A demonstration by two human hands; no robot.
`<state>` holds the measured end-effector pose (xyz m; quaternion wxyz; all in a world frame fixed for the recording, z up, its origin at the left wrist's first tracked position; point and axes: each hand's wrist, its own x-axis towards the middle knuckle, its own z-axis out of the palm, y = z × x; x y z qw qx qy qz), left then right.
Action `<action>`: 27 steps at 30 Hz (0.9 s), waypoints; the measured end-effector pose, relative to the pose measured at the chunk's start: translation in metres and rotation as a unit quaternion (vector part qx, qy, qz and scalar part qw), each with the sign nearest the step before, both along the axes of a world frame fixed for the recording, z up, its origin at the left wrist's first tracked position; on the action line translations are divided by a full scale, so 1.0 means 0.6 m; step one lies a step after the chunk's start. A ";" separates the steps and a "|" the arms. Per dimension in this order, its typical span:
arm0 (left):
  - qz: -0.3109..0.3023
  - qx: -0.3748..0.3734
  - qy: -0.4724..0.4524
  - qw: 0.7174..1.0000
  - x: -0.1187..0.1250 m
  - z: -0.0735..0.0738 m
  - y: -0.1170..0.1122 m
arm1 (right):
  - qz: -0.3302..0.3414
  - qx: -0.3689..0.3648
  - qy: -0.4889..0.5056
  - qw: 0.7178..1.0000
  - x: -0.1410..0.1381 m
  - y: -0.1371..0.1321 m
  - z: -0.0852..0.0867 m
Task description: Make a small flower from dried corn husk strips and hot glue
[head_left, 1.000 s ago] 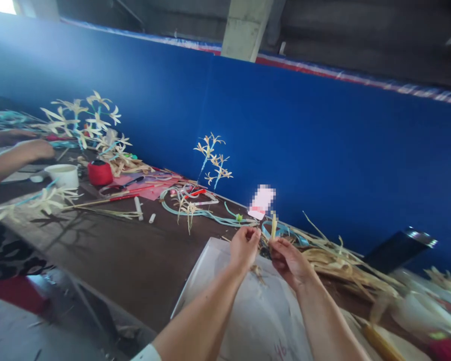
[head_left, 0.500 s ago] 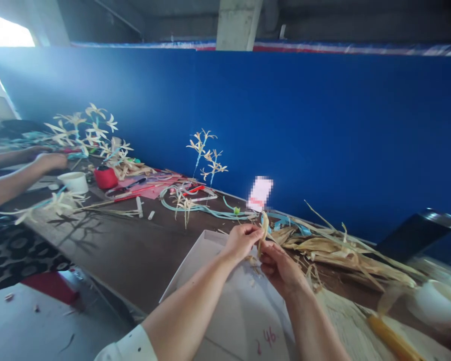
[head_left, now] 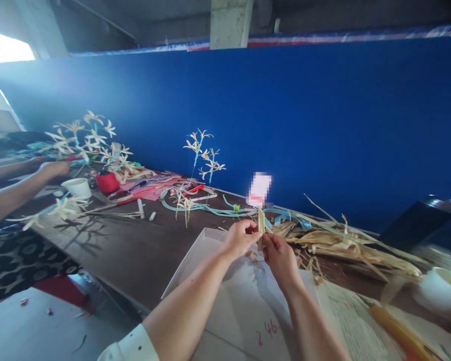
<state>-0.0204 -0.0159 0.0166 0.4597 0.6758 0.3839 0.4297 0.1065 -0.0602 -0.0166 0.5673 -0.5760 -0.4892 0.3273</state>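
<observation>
Strip point(head_left: 261, 219): upright near our white tray point(head_left: 201, 251); straighter than before, so we likely have it flatter.
Left hand point(head_left: 240, 240): our fingers pinch it.
Right hand point(head_left: 281, 256): pinching it lower down.

Strip point(head_left: 261, 219) pale yellow; panel point(head_left: 323, 120) deep blue; tray point(head_left: 244, 311) whitish (numerals point(head_left: 271, 328) on it red); sleeve point(head_left: 131, 347) white, dark-dotted.
</observation>
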 end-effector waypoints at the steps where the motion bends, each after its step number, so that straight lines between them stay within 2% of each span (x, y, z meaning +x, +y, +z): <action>1: -0.007 -0.004 -0.001 1.000 0.000 0.001 -0.001 | -0.010 0.013 -0.026 1.000 0.000 -0.002 0.002; 6: -0.025 -0.046 -0.008 0.999 -0.001 0.000 0.001 | -0.031 0.032 -0.081 0.996 0.000 -0.011 0.015; 13: -0.022 -0.021 0.033 0.999 -0.005 0.001 0.000 | -0.069 0.017 -0.141 0.987 0.001 -0.013 0.021; 16: -0.022 -0.034 0.037 0.999 -0.003 0.002 -0.005 | -0.080 0.018 -0.170 0.982 0.001 -0.014 0.022; 21: -0.035 -0.118 -0.057 0.991 0.009 0.000 -0.012 | -0.072 0.037 -0.180 0.980 -0.005 -0.014 0.022; 24: -0.045 -0.119 -0.106 0.986 0.014 -0.002 -0.013 | -0.067 0.041 -0.170 0.982 -0.008 -0.015 0.024; 27: -0.041 -0.105 -0.105 0.988 0.014 -0.003 -0.011 | -0.058 0.043 -0.157 0.985 -0.011 -0.017 0.027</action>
